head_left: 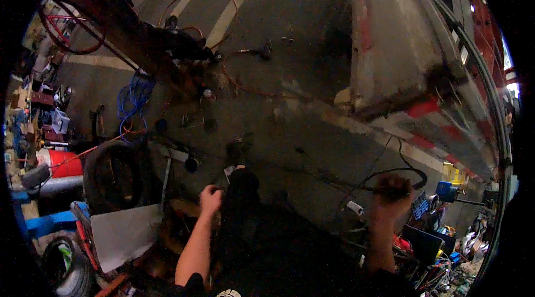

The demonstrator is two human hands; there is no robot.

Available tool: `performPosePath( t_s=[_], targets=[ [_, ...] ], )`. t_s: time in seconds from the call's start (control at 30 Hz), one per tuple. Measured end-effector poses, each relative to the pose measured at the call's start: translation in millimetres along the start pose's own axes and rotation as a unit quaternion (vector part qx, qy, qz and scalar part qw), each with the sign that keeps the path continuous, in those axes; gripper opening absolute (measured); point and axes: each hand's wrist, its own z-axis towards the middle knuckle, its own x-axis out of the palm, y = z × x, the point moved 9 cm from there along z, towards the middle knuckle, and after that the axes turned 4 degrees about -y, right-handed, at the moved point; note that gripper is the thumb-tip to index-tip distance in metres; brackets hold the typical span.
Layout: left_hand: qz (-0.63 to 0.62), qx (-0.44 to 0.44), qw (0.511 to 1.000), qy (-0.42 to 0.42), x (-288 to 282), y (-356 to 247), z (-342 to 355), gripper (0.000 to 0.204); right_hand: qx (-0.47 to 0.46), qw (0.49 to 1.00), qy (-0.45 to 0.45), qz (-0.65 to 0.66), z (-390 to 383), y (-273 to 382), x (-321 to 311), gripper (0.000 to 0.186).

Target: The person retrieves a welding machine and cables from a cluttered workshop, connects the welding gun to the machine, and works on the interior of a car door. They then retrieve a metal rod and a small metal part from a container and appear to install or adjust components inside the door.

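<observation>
Black cable (423, 174) loops at four o'clock against the right hand (393, 191); its fingers look folded, though I cannot tell whether they grip it. At seven o'clock, the left hand (210, 199) curls closed.

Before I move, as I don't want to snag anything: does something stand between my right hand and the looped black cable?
Nothing visible does: in this view, the right hand meets the looped black cable directly. It is too dark to tell whether the cable is gripped.
</observation>
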Motion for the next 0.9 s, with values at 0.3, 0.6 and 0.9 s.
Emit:
performPosePath(
  t_s=[0.3, 0.6, 0.9],
  targets=[
    [-0.175, -0.214, 0.835, 0.476, 196.4, -166.4, 60.8, 0.055, 0.015, 0.995, 0.100, -0.025, -24.9, -152.2, 169.7, 0.029],
    [-0.391, -0.320, 0.779, 0.372, 183.4, -289.5, 186.2, 0.024, -0.069, 0.990, 0.121, 0.018, -21.9, -175.3, 287.1, 0.042],
    [-0.443, -0.246, 0.838, 0.204, 91.1, -466.2, 415.4, 0.004, -0.052, 0.998, -0.018, -0.016, 85.9, -270.9, 255.5, 0.043]
  ],
)
